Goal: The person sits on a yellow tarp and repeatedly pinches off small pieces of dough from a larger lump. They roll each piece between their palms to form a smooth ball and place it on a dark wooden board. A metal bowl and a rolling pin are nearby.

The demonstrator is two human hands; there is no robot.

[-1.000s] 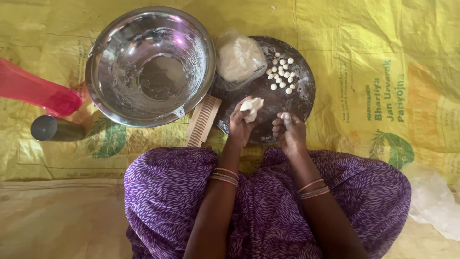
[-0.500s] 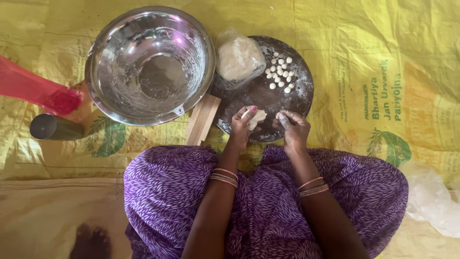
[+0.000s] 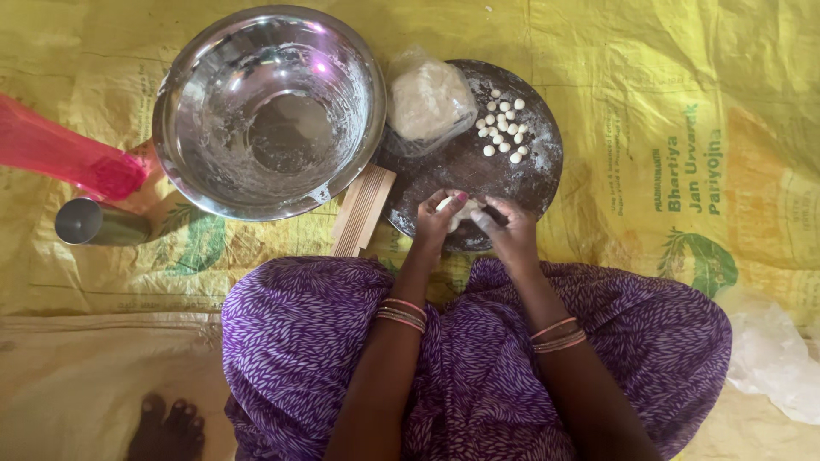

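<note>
Here, as I read it from my feed:
Dough [image 3: 463, 213]: lower centre of frame, over the board's near edge.
Left hand [image 3: 440, 220]: fingers curled onto dough, pinching.
Right hand [image 3: 510, 230]: closed on its other end.
Balls [image 3: 502, 128]: parked on the board [image 3: 547, 171], top centre.
Bowl [image 3: 269, 111]: upper left.

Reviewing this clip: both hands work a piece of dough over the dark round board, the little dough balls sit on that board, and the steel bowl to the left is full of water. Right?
Not quite. The head view shows the steel bowl holds no water, only a floury film. The rest stands: left hand and right hand work the piece of dough over the dark round board, with the little dough balls on it.
</note>
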